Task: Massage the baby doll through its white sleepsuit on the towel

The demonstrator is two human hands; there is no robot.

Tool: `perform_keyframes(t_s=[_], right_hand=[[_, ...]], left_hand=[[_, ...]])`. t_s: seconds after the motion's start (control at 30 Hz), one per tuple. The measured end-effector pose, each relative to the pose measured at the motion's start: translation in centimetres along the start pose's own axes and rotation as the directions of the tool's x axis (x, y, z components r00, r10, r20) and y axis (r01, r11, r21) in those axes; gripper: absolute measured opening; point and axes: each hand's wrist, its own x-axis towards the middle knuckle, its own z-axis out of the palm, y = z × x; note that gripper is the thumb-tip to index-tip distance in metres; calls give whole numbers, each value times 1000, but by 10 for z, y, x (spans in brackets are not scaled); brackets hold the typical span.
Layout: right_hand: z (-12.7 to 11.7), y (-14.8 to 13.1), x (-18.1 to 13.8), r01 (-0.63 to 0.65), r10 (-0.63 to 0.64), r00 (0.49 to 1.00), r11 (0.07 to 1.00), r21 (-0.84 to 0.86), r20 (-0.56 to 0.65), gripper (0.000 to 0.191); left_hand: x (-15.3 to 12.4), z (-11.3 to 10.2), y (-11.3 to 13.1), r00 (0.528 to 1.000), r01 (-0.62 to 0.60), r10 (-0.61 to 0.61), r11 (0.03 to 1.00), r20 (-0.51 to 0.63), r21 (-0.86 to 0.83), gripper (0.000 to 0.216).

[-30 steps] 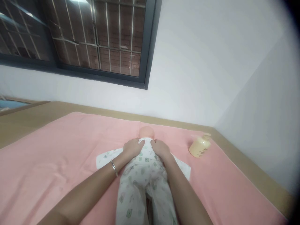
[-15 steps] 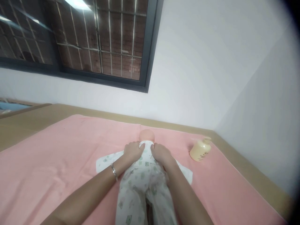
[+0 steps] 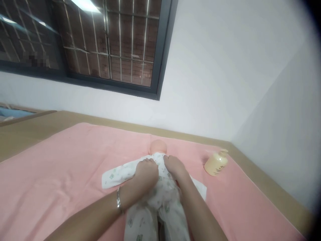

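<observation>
On the pink cloth (image 3: 67, 157) before me lies the doll (image 3: 167, 192), its head (image 3: 158, 147) pointing to twelve o'clock. At seven o'clock below this head, the person's left hand (image 3: 147, 172) has curled fingers, close together; the right hand (image 3: 174, 166), at five, lies with bent fingers upon the patterned clothes (image 3: 162, 171). Whether they pinch fabric, I cannot tell. A yellow bottle (image 3: 215, 164) stands at three o'clock.

A shiny silver bracelet (image 3: 118, 199) is circling the left wrist (image 3: 126, 196), looking pretty slim and metallic and catching a bit of light. Finer detail's blurring out, so I'm not making out any pattern on it. The left forearm (image 3: 92, 216) and right forearm (image 3: 200, 204) are both showing bare and tapering down, and the left hand (image 3: 147, 174) and right hand (image 3: 175, 167) are going bare as well.
</observation>
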Motion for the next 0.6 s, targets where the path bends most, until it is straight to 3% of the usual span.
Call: perform_keyframes(t_s=[0.17, 0.27, 0.37, 0.43, 0.6], right_hand=[[10, -3, -5, 45, -64, 992, 984, -171, -109, 53], [15, -9, -16, 69, -119, 974, 965, -252, -192, 50], [14, -13, -24, 117, -166, 969, 961, -250, -183, 51], [13, -12, -23, 119, -154, 976, 969, -216, -157, 52], [10, -2, -5, 89, -94, 993, 994, -66, -72, 60]], left_hand=[[13, 6, -18, 992, 129, -129, 973, 11, -190, 35], [29, 18, -37, 988, 155, -149, 926, 45, -345, 50], [38, 26, -44, 988, 156, -146, 872, 58, -464, 54], [36, 27, -40, 988, 153, -154, 889, 32, -431, 52], [16, 20, -13, 988, 125, -134, 984, -71, -128, 46]])
